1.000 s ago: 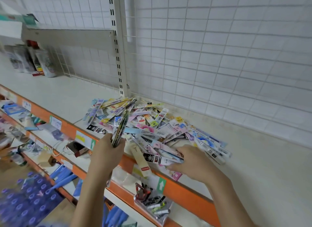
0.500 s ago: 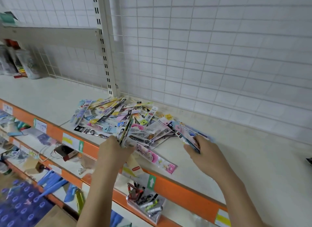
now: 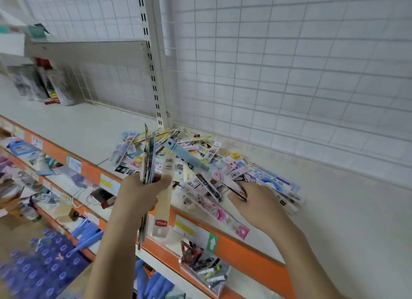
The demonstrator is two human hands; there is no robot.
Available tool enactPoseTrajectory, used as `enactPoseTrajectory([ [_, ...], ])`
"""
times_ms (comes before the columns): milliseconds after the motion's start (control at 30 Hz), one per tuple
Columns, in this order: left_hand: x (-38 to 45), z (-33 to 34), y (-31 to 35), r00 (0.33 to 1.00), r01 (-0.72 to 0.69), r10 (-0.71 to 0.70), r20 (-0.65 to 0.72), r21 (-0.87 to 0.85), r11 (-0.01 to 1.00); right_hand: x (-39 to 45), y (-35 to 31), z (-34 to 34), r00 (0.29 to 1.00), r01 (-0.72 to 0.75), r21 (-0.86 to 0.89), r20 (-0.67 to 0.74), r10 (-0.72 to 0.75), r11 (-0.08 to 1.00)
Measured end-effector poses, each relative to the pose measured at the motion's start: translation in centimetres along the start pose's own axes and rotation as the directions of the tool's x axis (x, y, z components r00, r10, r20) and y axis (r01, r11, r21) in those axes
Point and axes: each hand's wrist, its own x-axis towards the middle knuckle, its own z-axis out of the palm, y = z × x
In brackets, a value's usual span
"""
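Note:
A heap of long flat pen packets lies on the cream shelf against the wire-grid back wall. My left hand grips a bundle of packets held upright above the shelf's front edge, with a pale packet under the thumb hanging down past the edge. My right hand rests on the near right side of the heap and pinches a pink and black packet at its fingertips.
An orange price rail runs along the shelf front. A clear box of pens hangs below it. Lower shelves at left hold stationery and blue items. Pouches stand at the far left. A slotted upright rises behind the heap.
My left hand has lifted its bundle higher and upright, now with a pale packet added. My right hand has shifted left onto the heap's near side and pinches a packet.

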Motion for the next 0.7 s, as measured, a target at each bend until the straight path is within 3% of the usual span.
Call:
enactPoseTrajectory([
  [200,-0.5,-0.1,1.1,0.999,-0.037,0.031,-0.028,-0.280,0.959,0.6,-2.0,2.0,0.982,0.044,0.026,0.182,-0.048,0.999],
  [367,-0.6,0.7,1.8,0.999,-0.029,0.044,0.022,-0.465,0.885,0.9,-1.5,1.3,0.993,0.035,-0.017,0.117,-0.033,0.999],
  [700,-0.8,3.1,2.4,0.981,-0.141,0.179,0.070,-0.375,0.916,-0.8,2.8,-4.1,0.987,-0.127,0.185,-0.074,0.142,0.975],
])
